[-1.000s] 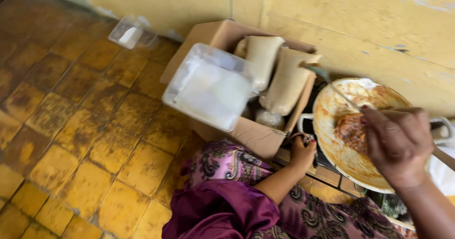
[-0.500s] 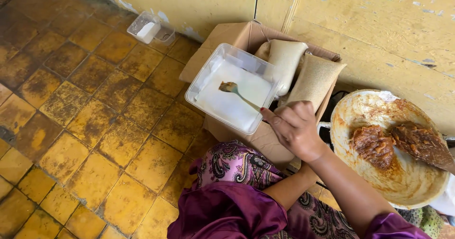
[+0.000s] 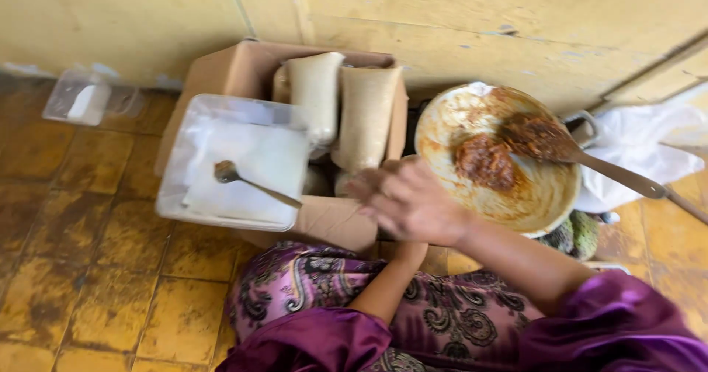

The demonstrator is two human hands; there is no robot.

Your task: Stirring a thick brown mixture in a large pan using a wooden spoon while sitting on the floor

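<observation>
My right hand (image 3: 409, 202) hovers, blurred, with fingers apart over the near edge of a cardboard box (image 3: 221, 73). It sits just right of a metal spoon (image 3: 251, 182) and is not touching it. The spoon lies in a clear plastic tub (image 3: 177, 202) of white stuff that rests on the box. My left forearm (image 3: 383, 291) rises from my lap, and its hand is hidden under the right hand. To the right stands a round pan (image 3: 546, 202) smeared with brown paste (image 3: 483, 162), with a spatula (image 3: 560, 147) resting in it.
Two tall pale filled bags (image 3: 365, 114) stand upright in the box. A small clear container (image 3: 81, 99) lies on the worn yellow tiled floor (image 3: 81, 269) at far left. A white bag or cloth (image 3: 641, 151) lies right of the pan. A yellow wall (image 3: 442, 18) runs behind everything.
My right hand left the pan, put the spoon into the white tub, and has now let go and drawn back to the right. The view shifted right.
</observation>
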